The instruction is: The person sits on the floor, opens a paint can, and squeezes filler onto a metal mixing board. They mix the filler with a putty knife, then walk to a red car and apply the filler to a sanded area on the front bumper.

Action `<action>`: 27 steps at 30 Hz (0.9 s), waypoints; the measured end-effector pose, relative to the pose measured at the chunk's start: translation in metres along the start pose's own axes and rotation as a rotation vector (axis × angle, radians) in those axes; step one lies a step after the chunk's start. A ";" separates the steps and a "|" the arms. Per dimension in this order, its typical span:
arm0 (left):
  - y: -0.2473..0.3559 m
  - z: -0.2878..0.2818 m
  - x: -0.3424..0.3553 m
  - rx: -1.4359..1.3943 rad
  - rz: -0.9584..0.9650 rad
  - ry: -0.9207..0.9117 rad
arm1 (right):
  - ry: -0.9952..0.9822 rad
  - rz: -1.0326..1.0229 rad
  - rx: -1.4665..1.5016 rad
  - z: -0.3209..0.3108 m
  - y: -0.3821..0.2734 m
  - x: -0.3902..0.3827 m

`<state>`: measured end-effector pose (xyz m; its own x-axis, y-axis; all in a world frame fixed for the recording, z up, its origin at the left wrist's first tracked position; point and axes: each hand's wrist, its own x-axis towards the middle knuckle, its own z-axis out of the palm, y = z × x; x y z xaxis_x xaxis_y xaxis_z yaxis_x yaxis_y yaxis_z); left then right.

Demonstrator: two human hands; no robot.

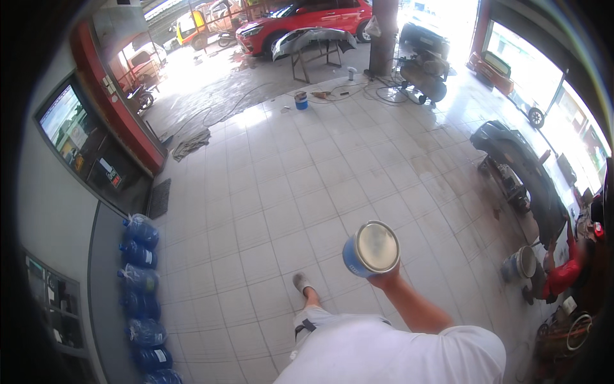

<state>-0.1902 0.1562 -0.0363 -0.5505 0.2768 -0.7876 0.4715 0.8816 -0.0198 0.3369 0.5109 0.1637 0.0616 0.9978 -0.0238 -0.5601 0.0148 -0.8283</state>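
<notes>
A round blue can [355, 257] with a pale metal lid on top is held out in front of my body. My right hand [386, 278] grips it low on its near right side, and some of the fingers are hidden behind the can. The lid faces up toward me and sits closed on the rim. My right forearm reaches forward from a white sleeve. Of my left hand nothing shows. One of my feet [301, 281] is forward on the tiled floor [275, 211].
Large blue water bottles [142, 262] line the left wall. Ahead stand another blue can [301, 101], a loose cloth [192, 144], hoses, an air compressor [423, 75] and a bumper on a stand [313, 42]. At right, a person in red [563, 276] crouches by a dark bumper [521, 166] and a bucket [519, 264].
</notes>
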 end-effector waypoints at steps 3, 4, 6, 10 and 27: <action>0.118 -0.075 0.054 0.004 0.045 -0.023 | 0.035 -0.052 -0.386 0.044 0.020 0.089; 0.172 -0.107 0.085 0.008 0.083 -0.030 | 0.038 -0.065 -0.486 0.058 0.021 0.118; 0.242 -0.174 0.211 -0.002 0.216 0.183 | 0.013 -0.029 -0.328 0.086 0.037 0.174; 0.538 -0.346 0.286 -0.271 0.933 0.351 | 0.040 0.054 -0.136 0.120 0.067 0.297; 0.855 -0.562 0.410 -0.062 0.345 0.301 | -0.143 0.321 0.918 0.201 0.083 0.967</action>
<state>-0.4002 1.2385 -0.0300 -0.5488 0.6483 -0.5278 0.6251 0.7374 0.2558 0.1841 1.4902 0.1846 -0.2723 0.9607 -0.0534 -0.9609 -0.2744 -0.0365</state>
